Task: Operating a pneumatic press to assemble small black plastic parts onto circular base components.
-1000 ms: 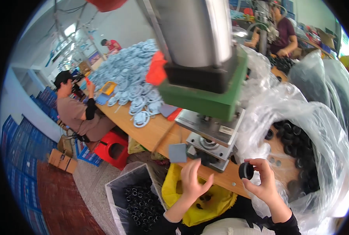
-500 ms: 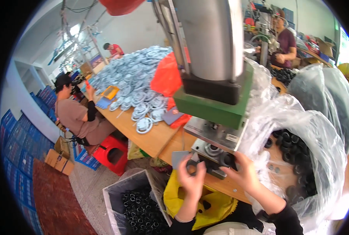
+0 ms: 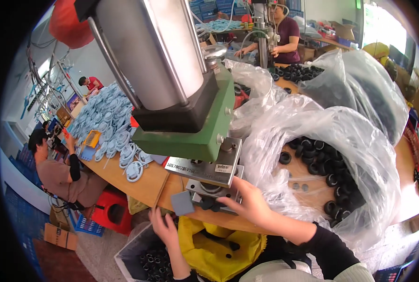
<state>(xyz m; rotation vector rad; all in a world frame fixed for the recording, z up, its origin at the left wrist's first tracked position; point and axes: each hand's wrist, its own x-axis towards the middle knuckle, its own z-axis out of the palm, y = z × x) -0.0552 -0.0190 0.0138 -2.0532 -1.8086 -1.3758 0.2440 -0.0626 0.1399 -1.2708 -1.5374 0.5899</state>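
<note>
A press with a silver cylinder (image 3: 148, 51) and a green block (image 3: 186, 141) stands over the table. Beneath it are a steel plate (image 3: 197, 170) and a lower metal fixture (image 3: 216, 191). My right hand (image 3: 251, 204) is at the fixture's right side, thumb and fingers apart. Its thumb tip is close to a dark part (image 3: 208, 204) at the fixture's front; whether they touch is unclear. My left hand (image 3: 164, 229) hangs by the table edge above a bin (image 3: 125, 257) of black rings (image 3: 154, 263), fingers spread, with nothing visible in it.
A clear plastic bag (image 3: 280, 136) lies open at right, black rings (image 3: 334, 176) inside. A yellow sack (image 3: 197, 256) is below the table edge. Pale blue coiled parts (image 3: 103, 120) are heaped at left. Co-workers sit at left (image 3: 54, 171) and far right (image 3: 289, 40).
My left hand has moved left from the fixture to above the bin; the black ring it held no longer shows. My right hand stays at the fixture. The view has turned right.
</note>
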